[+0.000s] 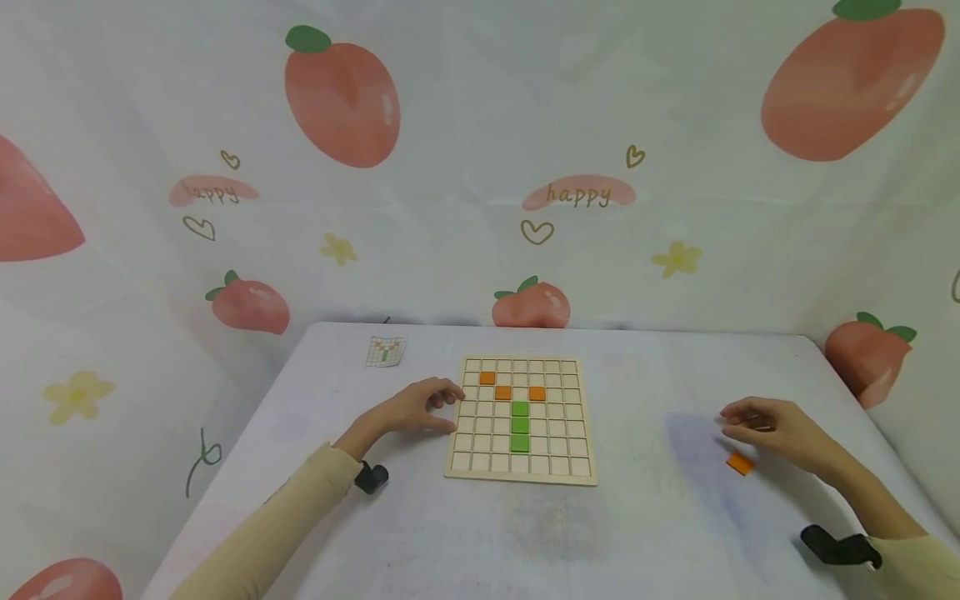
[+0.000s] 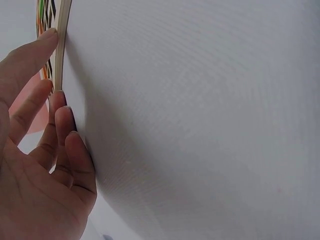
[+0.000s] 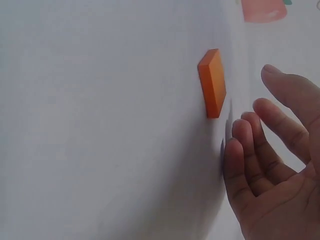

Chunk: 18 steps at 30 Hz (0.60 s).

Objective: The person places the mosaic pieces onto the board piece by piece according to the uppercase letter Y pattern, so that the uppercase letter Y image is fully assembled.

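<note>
A wooden grid board [image 1: 552, 481] lies on the table, holding three orange tiles [image 1: 503, 392] and a column of three green tiles [image 1: 520, 425]. At its left side is my left hand [image 1: 420, 406], with thumb and a fingertip at the edge; the left wrist view shows the thumb against the board's rim [image 2: 62, 50]. My right hand [image 1: 780, 429] hovers at the right with nothing in its fingers, which are loosely bent. Just below it a loose orange tile [image 1: 739, 463] lies flat on the table, apart from the fingers [image 3: 237, 155] in the right wrist view.
A small paper card [image 1: 386, 352] with a printed grid pattern lies behind the left hand, near the table's back edge. The white table [image 1: 637, 533] meets a fruit-printed curtain [image 1: 450, 233] at the back. Black straps with cameras sit on both wrists.
</note>
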Each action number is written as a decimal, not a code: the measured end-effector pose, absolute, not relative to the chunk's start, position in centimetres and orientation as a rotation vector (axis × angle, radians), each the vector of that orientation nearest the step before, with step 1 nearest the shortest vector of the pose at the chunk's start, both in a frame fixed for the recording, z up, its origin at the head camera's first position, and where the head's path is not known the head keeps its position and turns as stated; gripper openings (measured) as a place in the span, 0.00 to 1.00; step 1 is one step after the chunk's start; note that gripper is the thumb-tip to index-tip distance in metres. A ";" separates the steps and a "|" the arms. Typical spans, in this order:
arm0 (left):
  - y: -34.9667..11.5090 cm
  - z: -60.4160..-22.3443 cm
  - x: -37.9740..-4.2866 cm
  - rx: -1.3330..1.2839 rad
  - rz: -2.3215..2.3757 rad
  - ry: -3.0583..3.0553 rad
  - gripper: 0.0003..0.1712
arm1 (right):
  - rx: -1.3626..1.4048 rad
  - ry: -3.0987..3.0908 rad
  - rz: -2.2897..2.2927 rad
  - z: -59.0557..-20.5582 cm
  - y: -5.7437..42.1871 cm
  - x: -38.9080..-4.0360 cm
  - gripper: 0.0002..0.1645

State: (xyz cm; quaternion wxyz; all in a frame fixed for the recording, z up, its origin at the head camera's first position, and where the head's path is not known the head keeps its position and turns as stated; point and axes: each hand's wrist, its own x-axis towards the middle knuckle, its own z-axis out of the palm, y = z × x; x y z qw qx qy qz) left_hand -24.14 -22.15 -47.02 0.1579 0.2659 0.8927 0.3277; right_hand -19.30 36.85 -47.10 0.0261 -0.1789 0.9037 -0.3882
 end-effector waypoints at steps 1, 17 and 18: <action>-22.1 -47.0 -24.1 0.758 0.943 2.550 0.29 | -0.559 2.788 -1.199 -47.1 37.0 -19.1 0.15; -22.0 -46.7 -24.0 0.758 0.953 2.555 0.29 | -0.815 2.610 -1.346 -48.1 38.0 -16.4 0.18; -22.0 -46.7 -24.0 0.754 0.951 2.554 0.29 | -0.814 2.618 -1.342 -48.2 37.8 -16.3 0.18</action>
